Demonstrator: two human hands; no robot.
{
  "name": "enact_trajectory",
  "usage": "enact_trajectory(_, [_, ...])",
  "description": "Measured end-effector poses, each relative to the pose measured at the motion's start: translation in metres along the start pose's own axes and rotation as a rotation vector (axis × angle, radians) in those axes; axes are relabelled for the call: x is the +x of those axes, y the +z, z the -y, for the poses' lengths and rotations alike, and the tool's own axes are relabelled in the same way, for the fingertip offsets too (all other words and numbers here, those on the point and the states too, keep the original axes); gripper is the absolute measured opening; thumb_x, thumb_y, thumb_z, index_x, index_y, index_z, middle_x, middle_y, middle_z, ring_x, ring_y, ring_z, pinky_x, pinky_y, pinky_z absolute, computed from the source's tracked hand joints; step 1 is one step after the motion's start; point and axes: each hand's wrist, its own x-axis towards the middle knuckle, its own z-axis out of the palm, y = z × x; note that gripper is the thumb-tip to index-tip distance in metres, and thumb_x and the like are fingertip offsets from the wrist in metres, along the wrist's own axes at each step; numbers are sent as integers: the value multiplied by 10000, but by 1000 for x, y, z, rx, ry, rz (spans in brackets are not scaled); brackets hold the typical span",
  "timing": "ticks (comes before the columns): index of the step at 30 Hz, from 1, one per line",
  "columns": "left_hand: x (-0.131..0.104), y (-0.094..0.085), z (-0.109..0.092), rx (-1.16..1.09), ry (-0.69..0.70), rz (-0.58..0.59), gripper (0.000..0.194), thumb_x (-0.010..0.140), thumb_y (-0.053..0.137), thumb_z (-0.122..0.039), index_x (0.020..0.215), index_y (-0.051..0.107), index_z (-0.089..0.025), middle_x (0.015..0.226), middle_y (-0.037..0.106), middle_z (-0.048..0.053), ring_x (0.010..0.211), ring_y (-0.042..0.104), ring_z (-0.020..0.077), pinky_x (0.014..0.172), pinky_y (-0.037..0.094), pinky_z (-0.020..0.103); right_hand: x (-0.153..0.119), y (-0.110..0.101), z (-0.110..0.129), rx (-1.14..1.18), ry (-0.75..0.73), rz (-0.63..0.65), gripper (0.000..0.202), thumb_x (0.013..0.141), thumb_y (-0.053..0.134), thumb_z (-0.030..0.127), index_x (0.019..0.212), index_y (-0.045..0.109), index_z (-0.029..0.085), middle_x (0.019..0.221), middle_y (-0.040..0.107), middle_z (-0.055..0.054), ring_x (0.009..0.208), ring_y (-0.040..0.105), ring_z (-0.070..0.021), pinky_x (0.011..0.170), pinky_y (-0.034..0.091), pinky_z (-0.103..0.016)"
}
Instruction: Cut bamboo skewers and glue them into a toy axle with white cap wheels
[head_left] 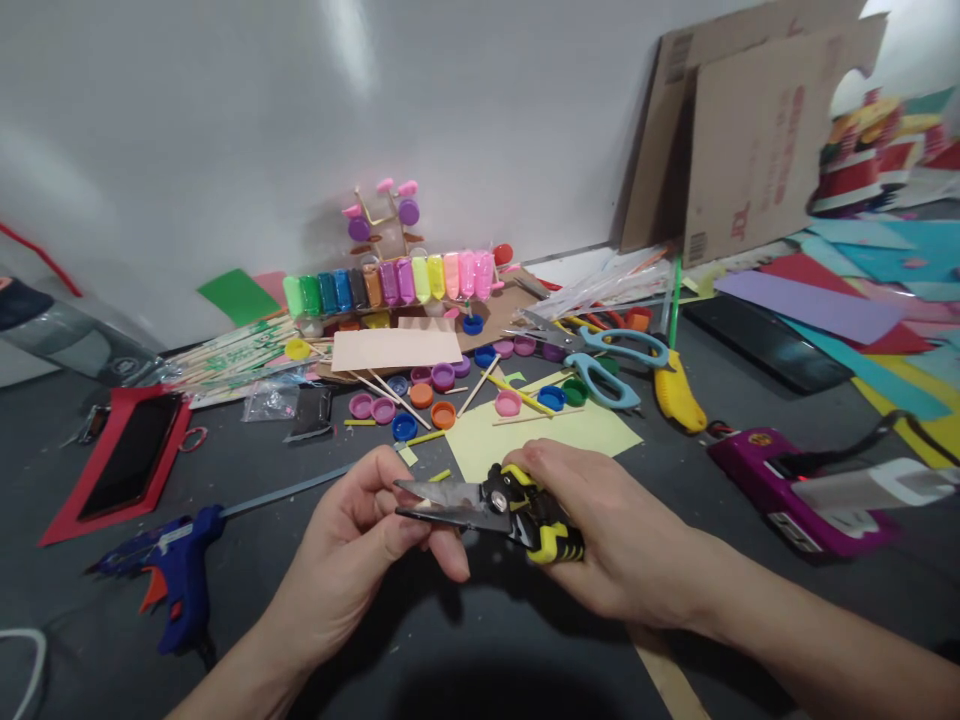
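My right hand (600, 530) is wrapped round the yellow and black handles of a pair of cutting shears (499, 505). The shears' blades point left and stand slightly apart. At the blade tips, my left hand (367, 540) has its thumb and fingers pinched together on something small and pale, too small to make out. Just behind both hands, a pale yellow sheet (555, 440) lies on the dark table, with bottle caps and thin sticks on it and around it.
A blue glue gun (184, 575) and a phone on red paper (64, 510) lie left. Light blue scissors (600, 375), a yellow cutter (679, 395) and a purple power strip (787, 490) are right. Behind stand clay packets (390, 285) and leaning cardboard (757, 150).
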Motion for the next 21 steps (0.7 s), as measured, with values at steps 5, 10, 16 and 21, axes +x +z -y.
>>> enact_trajectory(5, [-1,0,-1,-14,-10,31,226,866,727,-317,798,555,-187,702,785,20,682,702,144,701,480,241,-1,-1,1,40,38,34,305,685,558,118,989,545,146,866,610,-80,760,575,-217,691,475,-327])
enact_trajectory(10, [-2,0,1,-32,1,34,214,880,712,-288,802,538,-191,717,791,16,692,713,140,726,500,245,-4,2,0,10,24,18,245,690,529,98,925,535,166,791,603,-50,669,545,-197,620,438,-304])
enact_trajectory(16, [-1,0,2,-12,54,12,179,887,706,-274,844,550,-198,705,789,7,709,717,134,744,509,239,-1,1,1,77,52,-36,334,726,586,136,1053,522,159,935,650,-80,808,611,-214,709,469,-300])
enact_trajectory(21, [0,0,1,-19,52,8,153,877,719,-273,848,584,-209,741,801,-10,709,740,124,732,516,207,-1,2,4,81,58,27,322,697,587,139,1015,537,150,886,617,-80,772,586,-220,709,468,-326])
